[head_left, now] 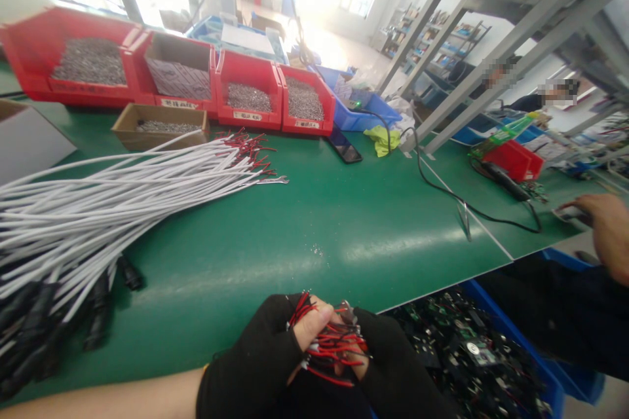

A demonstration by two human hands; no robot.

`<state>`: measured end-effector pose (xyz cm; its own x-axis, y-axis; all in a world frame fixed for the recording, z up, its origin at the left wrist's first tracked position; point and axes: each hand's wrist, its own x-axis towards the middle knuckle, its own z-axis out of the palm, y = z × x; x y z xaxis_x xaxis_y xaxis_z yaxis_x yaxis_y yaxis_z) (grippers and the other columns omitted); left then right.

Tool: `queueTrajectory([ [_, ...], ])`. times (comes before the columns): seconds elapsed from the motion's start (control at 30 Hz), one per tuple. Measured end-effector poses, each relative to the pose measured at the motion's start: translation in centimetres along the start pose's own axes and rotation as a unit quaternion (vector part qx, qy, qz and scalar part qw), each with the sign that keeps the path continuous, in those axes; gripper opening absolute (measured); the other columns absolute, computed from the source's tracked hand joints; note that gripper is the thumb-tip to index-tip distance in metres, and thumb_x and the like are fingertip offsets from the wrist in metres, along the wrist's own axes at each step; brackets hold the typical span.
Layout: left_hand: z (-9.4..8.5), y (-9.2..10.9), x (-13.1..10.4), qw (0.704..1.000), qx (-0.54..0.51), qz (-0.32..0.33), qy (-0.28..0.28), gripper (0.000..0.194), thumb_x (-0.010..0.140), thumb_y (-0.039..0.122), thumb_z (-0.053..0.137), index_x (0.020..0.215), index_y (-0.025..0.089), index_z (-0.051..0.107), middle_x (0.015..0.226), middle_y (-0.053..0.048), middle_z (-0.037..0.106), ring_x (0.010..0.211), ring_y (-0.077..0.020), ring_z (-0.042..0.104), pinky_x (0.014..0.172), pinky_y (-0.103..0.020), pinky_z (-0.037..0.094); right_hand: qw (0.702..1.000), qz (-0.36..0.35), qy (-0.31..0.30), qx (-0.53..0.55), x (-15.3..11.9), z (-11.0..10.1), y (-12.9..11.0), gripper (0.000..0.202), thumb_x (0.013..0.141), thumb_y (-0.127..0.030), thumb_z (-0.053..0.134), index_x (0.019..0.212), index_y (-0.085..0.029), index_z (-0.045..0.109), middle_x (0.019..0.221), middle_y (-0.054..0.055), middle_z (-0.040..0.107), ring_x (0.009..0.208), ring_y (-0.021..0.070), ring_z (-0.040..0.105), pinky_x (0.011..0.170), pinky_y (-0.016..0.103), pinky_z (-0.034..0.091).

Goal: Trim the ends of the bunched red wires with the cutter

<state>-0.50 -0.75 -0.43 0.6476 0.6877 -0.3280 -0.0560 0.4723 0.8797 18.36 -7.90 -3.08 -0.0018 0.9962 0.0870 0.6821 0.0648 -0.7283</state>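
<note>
My left hand [275,334], in a black fingerless glove, is closed on a bundle of short red and black wires [334,344] low in the middle of the view. My right hand [381,347], gloved alike, presses against the same bundle from the other side. Its fingers are mostly hidden behind the wires. A small shiny metallic piece [348,311] shows by the right fingertips; its kind cannot be made out. To the left lies a thick bunch of white cables [142,190] with red wire ends [250,144] and black connectors [101,304].
Red bins [248,119] of small metal parts line the back, with a cardboard box [160,141] before them. A wrench [272,180] and a phone [345,146] lie on the green table [314,222]. At right are a blue crate [553,376] of circuit boards and another person's hand [609,232].
</note>
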Motion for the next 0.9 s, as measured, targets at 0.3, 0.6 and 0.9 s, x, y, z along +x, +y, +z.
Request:
queueTrajectory([
  [0.3,0.2,0.5,0.1,0.999,-0.036,-0.005,-0.007,0.056,0.080,0.067,0.067,0.068,0.012,0.063,0.061,-0.002,0.057,0.057,-0.0122,0.049,0.057,-0.022,0.042,0.999,-0.001,0.001,0.046,1.0,0.0,-1.3,0.047,0.089,-0.050,0.045,0.056,-0.026,0.068,0.072,-0.005,0.073,0.085,0.0172,0.073,0.057,0.019,0.048],
  [0.6,0.2,0.5,0.3,0.998,-0.058,-0.003,0.001,0.055,0.078,0.067,0.069,0.070,0.013,0.065,0.064,-0.003,0.060,0.058,-0.0125,0.051,0.058,-0.022,0.043,0.997,0.033,-0.033,0.067,0.2,0.0,-0.7,0.044,0.093,-0.051,0.059,0.106,-0.009,0.066,0.097,0.007,0.070,0.084,0.0112,0.068,0.078,0.028,0.060],
  [0.9,-0.7,-0.9,0.2,0.997,0.023,-0.002,0.068,0.046,0.079,0.061,0.073,0.075,0.015,0.069,0.078,-0.008,0.068,0.075,-0.0214,0.063,0.070,-0.028,0.053,0.990,0.110,0.005,0.086,2.3,-0.9,-0.7,0.031,0.098,-0.042,0.051,0.093,-0.016,0.067,0.078,0.003,0.068,0.071,0.0105,0.065,0.069,0.018,0.053],
])
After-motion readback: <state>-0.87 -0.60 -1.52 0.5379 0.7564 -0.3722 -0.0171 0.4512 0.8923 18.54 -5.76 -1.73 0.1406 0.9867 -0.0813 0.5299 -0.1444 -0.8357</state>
